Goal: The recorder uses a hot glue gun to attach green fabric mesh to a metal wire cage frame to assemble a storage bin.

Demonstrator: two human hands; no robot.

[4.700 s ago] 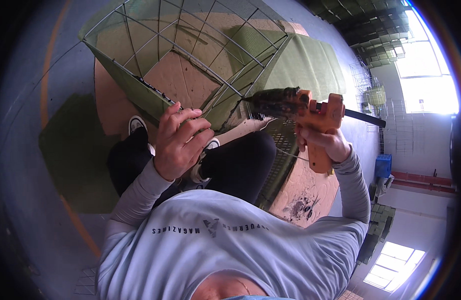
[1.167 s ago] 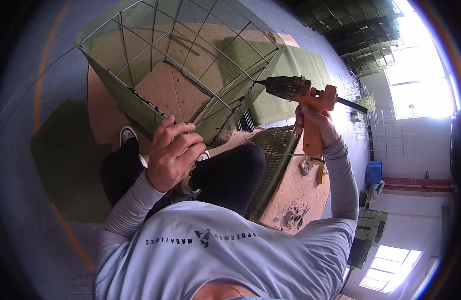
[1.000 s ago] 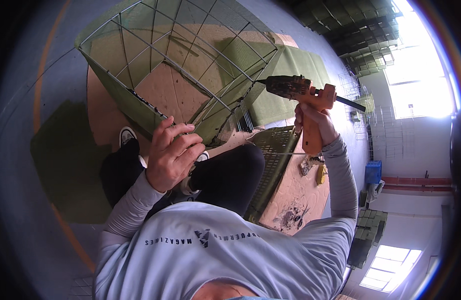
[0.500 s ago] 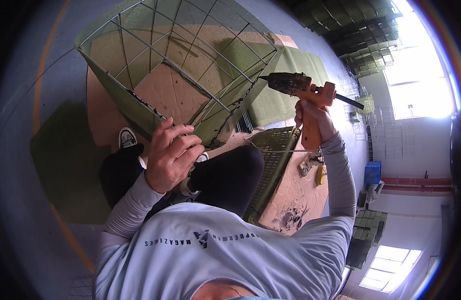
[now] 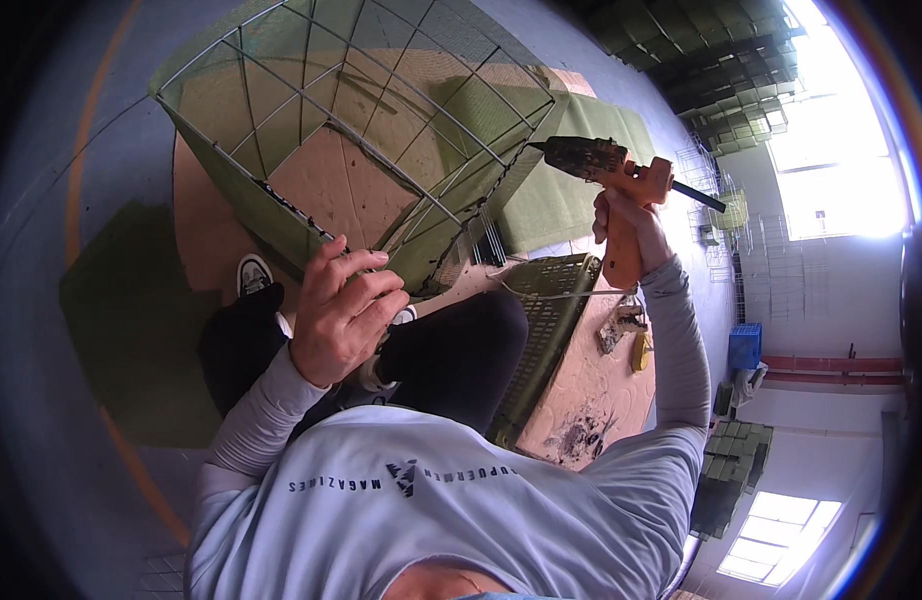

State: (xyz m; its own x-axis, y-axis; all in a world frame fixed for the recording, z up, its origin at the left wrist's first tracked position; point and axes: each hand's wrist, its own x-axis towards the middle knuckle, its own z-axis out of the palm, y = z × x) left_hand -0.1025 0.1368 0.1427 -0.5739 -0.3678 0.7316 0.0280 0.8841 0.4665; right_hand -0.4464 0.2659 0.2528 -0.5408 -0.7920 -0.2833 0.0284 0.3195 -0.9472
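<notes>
A large wire frame [image 5: 366, 142] with green mesh fabric [image 5: 243, 195] on its sides stands before me. My left hand [image 5: 343, 315] has its fingers bent over the frame's near corner. My right hand [image 5: 636, 225] grips an orange glue gun [image 5: 623, 255] by its handle. A black glue stick [image 5: 699, 196] pokes out of the gun's rear, and its blackened nozzle points left at the frame's right edge. Black glue [image 5: 501, 182] runs in an uneven line along that edge. More black glue [image 5: 281, 200] marks the near-left edge.
Right of my knee stands a green perforated crate [image 5: 551, 290] with stained cardboard [image 5: 601, 400] on it. A small yellow object [image 5: 641, 352] lies there, near the gun's pale cord [image 5: 556, 295]. Cardboard [image 5: 206, 230] covers floor under the frame. Green boxes [image 5: 721, 60] are stacked at far right.
The glue gun and my right hand have shifted slightly away from me, up along the frame's right edge. My left hand and the frame stay put.
</notes>
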